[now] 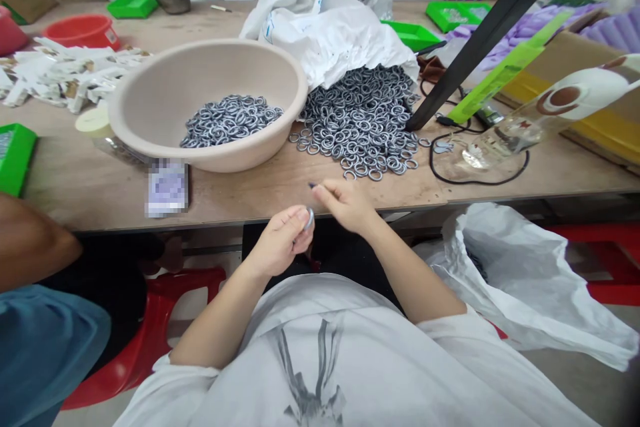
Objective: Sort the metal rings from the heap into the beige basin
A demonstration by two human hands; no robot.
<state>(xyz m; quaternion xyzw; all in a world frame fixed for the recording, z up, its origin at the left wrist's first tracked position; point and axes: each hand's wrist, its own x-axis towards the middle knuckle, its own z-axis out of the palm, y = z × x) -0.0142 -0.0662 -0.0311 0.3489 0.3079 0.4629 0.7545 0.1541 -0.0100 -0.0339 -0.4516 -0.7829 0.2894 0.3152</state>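
Note:
My left hand (284, 240) is closed in a pinch on a grey metal ring (310, 217) just over the front edge of the table. Close by on its right, my right hand (346, 204) is closed around a thin dark object; only its pointed tip (311, 185) shows, so its kind is unclear. The two hands are apart. Beyond them lies a heap of grey rings (363, 123), spilling from a white sack (325, 27). A beige basin (145, 90) to the left holds more rings (230, 120).
A dark metal post (480, 47) slants up beside the heap. On the right are a clear bottle (520, 130) and a black cord (480, 183). A blurred phone-sized item (168, 188) lies near the front edge. At the far left, a co-worker's arm (35, 240) reaches in. An open white bag (530, 280) stands below.

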